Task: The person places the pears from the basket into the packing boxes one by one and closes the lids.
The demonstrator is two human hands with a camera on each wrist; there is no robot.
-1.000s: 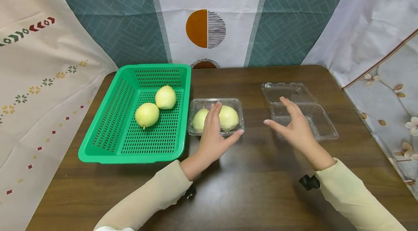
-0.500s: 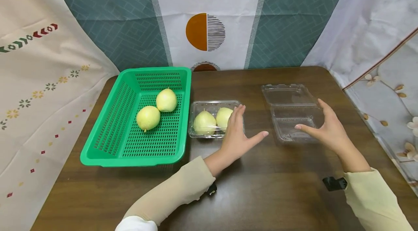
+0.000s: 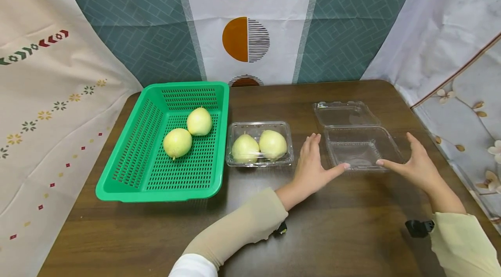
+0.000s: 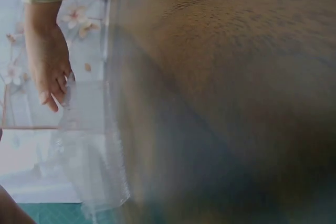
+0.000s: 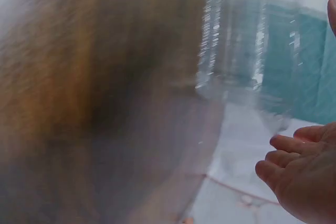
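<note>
An opened clear plastic clamshell box [image 3: 352,151] lies at the right of the table, its lid [image 3: 346,115] folded back toward the wall. My left hand [image 3: 313,168] is just left of this box, fingers extended and thumb pointing at its front edge. On the other side, my right hand [image 3: 420,170] stands near the box's right front corner, thumb and fingers spread apart. Nothing is in either hand. In the right wrist view the box [image 5: 236,40] appears blurred beside the right hand's fingers [image 5: 283,156]. The left wrist view shows the box [image 4: 92,150] between the hands.
A second clear box [image 3: 259,164] with two pale yellow-green pears [image 3: 272,144] sits at mid-table, its lid down. Left of it stands a green perforated basket [image 3: 105,181] holding two more pears [image 3: 177,142]. Patterned cloths [image 3: 336,29] hang behind and at both sides.
Both hands have moved to the right. The left hand has left its place over the box of pears and come beside the opened box; the right hand has passed from over that box to its right.
</note>
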